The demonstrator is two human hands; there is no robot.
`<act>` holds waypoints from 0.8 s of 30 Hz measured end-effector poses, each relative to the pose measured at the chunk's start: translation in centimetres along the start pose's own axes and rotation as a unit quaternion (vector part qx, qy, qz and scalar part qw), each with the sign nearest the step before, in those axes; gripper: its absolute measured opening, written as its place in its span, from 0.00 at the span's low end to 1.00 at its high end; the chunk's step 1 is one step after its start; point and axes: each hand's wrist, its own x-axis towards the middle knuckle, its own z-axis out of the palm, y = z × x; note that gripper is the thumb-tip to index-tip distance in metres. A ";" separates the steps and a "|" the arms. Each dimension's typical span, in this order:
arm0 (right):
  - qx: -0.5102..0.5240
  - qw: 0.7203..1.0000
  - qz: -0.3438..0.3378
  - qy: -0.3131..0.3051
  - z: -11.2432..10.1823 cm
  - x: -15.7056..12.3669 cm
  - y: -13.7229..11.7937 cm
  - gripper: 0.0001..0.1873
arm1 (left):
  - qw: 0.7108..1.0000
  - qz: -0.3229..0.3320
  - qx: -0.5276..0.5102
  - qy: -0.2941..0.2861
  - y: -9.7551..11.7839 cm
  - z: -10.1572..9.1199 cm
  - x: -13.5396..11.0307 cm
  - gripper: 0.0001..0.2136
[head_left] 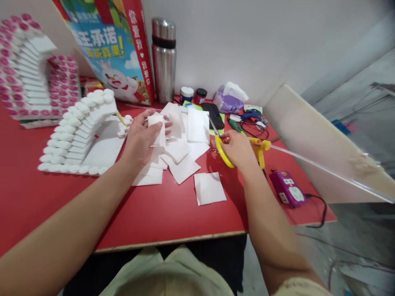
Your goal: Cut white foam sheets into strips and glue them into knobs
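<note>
white paper slip (161,137) in one hand, yellow scissors (222,152) in the other

so our left hand (145,137) is pinching the slip, thumb across the front and the other fingers half curled and a bit spread behind it. it's just above the left part of a messy paper pile (182,158) on the red table (185,218). our right hand (237,148) is wrapped round the scissors' handles, blades pointing away from us and a little left. we can't tell how far apart the blades are. one loose paper square (210,188) lies nearer to us, apart from the pile.

left of the pile we've got a white stair model (80,131) edged with puffy white pieces, and a pink-and-white model (18,70) behind it. a steel flask (164,65) stands upright beside a printed bag (114,53) at the back. just right of our right hand there's a yellow glue gun (259,144) with a long clear stick (324,172) poking out, and a purple power strip (286,189) nearer to us.
</note>
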 end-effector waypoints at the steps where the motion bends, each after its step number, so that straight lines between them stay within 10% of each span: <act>1: -0.056 0.998 -0.001 0.003 0.1 0.1 0.1 0.10 | 1.000 0.026 0.008 0.001 -0.4 -0.4 0.3 0.23; 10: -0.179 0.979 0.016 -0.092 -0.3 -0.7 -0.4 0.17 | 0.964 0.186 0.190 -0.005 -2.3 -2.7 1.4 0.34; 15: -0.191 0.981 -0.029 -0.005 -0.4 -1.8 -2.4 0.15 | 0.956 0.195 0.216 -0.044 -1.9 -1.8 0.5 0.31; 24: -0.203 0.959 -0.198 0.026 5.7 0.1 -3.3 0.14 | 0.968 0.175 0.136 -0.115 -1.5 -0.2 -0.4 0.26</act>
